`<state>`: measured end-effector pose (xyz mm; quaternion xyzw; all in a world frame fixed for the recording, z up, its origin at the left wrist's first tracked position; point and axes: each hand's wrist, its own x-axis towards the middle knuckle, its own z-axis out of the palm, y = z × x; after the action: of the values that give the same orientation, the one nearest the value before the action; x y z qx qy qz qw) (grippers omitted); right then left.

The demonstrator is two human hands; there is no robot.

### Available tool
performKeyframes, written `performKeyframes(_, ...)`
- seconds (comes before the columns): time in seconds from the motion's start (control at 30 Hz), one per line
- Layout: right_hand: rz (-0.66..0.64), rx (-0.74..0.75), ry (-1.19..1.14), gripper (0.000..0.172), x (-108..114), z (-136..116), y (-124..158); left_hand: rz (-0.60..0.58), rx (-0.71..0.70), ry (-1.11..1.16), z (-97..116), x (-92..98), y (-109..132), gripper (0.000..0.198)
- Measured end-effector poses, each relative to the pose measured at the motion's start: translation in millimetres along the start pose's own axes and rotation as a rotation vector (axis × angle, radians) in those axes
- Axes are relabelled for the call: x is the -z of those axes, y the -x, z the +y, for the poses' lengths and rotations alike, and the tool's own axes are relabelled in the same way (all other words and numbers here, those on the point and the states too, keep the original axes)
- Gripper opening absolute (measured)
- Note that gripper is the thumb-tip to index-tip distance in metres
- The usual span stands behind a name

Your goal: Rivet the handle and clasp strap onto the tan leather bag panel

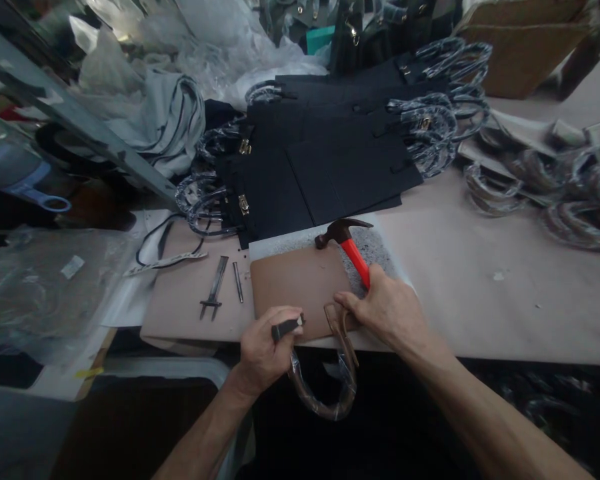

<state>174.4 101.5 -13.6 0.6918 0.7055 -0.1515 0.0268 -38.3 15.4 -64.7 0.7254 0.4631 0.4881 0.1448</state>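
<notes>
While the left hand (pixel 263 353) pinches a punch (pixel 286 328) at the panel's (pixel 295 287) near edge, the right hand (pixel 387 310) grips a hammer (pixel 353 253) at its right edge; a box (pixel 520 60) far beyond hides its contents.

Dim, soft light; murky shadowed foreground, curved wide-angle edges, slight blur.

No readable text, labels, brands or numbers on anything in view
</notes>
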Motion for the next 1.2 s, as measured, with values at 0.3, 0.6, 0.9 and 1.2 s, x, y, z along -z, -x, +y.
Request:
performKeyframes(0.3,-0.02,-0.012,0.014,0.046,2.1,-1.7,0.1,0.044,0.147,0.042,-0.3,0.8,-1.3,0.014)
performKeyframes(0.6,-0.001,0.003,-0.01,0.047,-0.3,1.3,0.3,0.04,0.148,0.044,3.0,-1.3,-7.0,0.011)
performKeyframes(0.9,0.038,0.03,-0.018,0.048,-3.3,3.4,2.8,0.049,0.067,0.037,2.0,-4.9,-3.2,0.016)
performKeyframes(1.2,0.036,0.036,-0.037,0.047,-1.7,4.4,2.7,0.022,0.017,0.057,-1.0,-6.7,1.0,0.023)
